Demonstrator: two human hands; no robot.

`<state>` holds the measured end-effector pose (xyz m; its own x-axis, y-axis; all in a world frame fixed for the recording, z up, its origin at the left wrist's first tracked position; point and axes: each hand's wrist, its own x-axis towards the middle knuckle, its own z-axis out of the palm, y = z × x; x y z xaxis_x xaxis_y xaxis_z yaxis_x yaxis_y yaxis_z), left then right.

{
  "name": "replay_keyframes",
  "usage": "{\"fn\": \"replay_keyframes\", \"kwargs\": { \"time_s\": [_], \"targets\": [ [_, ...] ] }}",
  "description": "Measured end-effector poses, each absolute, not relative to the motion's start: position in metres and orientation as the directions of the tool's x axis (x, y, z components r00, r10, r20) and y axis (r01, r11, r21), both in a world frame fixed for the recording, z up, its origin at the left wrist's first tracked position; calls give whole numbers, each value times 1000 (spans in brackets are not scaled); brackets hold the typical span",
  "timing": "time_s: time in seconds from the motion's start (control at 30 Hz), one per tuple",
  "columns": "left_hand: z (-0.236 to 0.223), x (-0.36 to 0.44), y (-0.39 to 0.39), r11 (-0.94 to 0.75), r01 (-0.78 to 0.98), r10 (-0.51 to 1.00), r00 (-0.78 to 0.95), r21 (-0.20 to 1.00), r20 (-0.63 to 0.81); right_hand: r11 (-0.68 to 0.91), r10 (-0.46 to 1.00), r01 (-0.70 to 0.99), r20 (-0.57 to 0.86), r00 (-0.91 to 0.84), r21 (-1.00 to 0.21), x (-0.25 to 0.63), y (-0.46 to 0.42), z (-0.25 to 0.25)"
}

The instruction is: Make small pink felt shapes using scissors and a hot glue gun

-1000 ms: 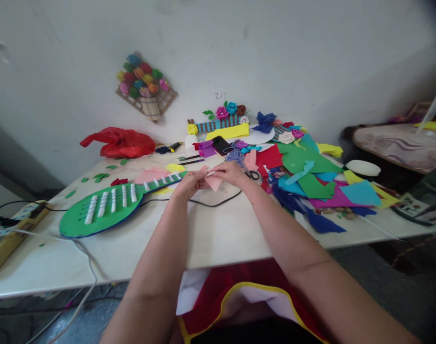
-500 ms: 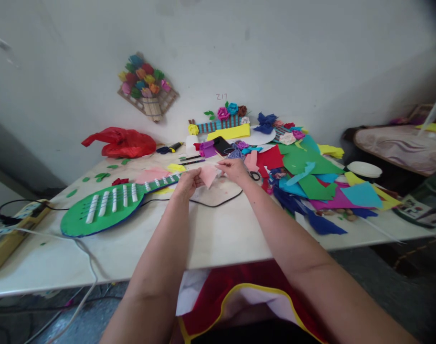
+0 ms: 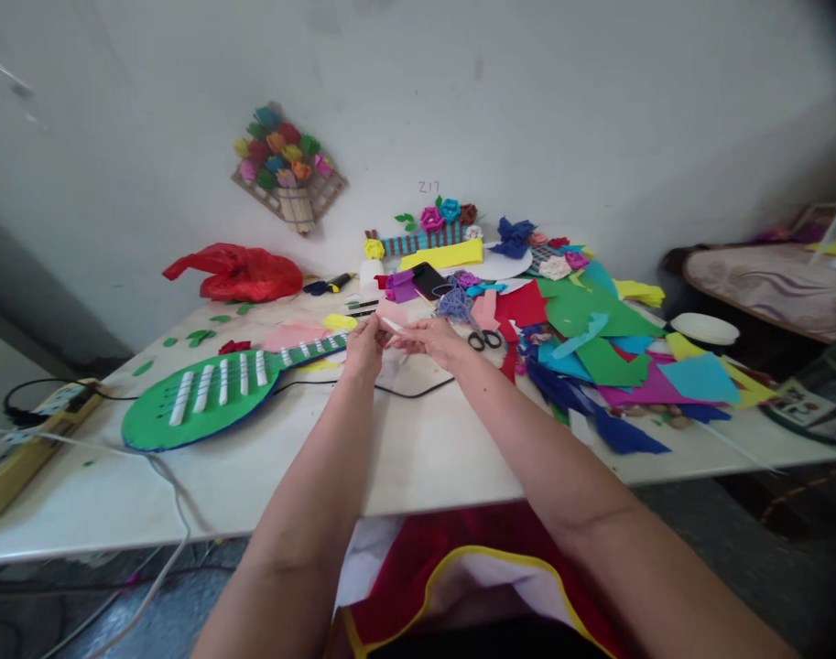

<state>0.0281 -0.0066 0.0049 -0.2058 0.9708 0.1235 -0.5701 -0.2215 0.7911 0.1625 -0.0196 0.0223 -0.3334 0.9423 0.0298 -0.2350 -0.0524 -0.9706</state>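
My left hand pinches a piece of pink paper above the middle of the table. My right hand has its fingers closed at the lower right of the same paper, close to the left fingertips. A narrow whitish strip shows between the hands; whether it is a folded edge or a separate piece I cannot tell. Just right of my right hand lie black-handled scissors. Left of my left hand rests a green guitar-shaped craft with white rolled bars and strings.
Coloured paper scraps cover the table's right side. Behind the hands are a phone, blue-grey yarn and a panel with paper flowers. A red plastic bag, a power strip and a black cable also lie here.
My right hand has moved left and down, close to my left hand. The pink paper has turned and is now mostly covered by the fingers. More of the scissors shows.
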Motion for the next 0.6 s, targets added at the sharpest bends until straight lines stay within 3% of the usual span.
{"fn": "replay_keyframes", "kwargs": {
  "time_s": [0.13,0.23,0.3,0.43,0.6],
  "targets": [
    [7,29,-8,-193,-600,978,-186,776,99,19,984,-197,53,-168,-980,165,-20,26],
    [10,26,-11,-126,-577,990,-124,807,66,133,985,-16,134,-112,-991,174,-15,27],
    [12,22,-12,-76,-506,996,-87,859,37,231,962,140,205,-182,-963,182,-11,27],
    [12,13,-13,-52,-352,998,-38,934,41,418,872,295,288,-397,-859,193,-8,28],
    [8,7,-14,-85,-185,982,153,979,114,560,807,429,350,-475,-708,200,-13,38]
  ]
}}
